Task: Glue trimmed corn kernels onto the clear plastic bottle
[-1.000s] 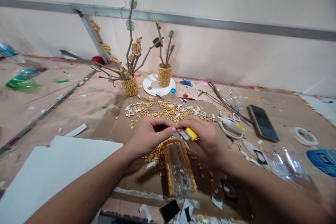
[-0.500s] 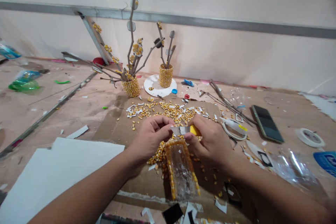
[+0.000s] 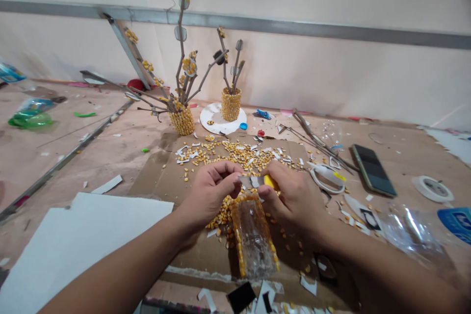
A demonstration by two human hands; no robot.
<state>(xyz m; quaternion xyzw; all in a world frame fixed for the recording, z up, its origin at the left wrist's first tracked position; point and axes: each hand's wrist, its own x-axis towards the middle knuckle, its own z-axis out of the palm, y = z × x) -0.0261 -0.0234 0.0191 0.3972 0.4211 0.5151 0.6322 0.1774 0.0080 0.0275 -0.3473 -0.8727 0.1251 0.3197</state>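
Observation:
My right hand (image 3: 290,196) is closed around the yellow handle of a utility knife (image 3: 270,181), whose blade points left. My left hand (image 3: 215,189) is pinched at the blade's tip; what its fingers hold is too small to make out. Just below both hands lies a clear plastic bottle piece (image 3: 253,240), with corn kernels stuck along its sides and far edge. Loose corn kernels (image 3: 243,154) and white paper scraps are scattered beneath and beyond my hands on a flat sheet of cardboard (image 3: 162,157).
Behind stand two kernel-covered pots (image 3: 182,121) holding twigs, one on a white disc (image 3: 209,122). To the right are a phone (image 3: 373,169), a tape roll (image 3: 433,189), sticks (image 3: 320,142) and cut plastic bottle pieces (image 3: 412,230). White sheets (image 3: 81,250) lie at left.
The view has shifted slightly. Both hands stay almost in place, with the knife still in my right hand and its blade at my left fingertips.

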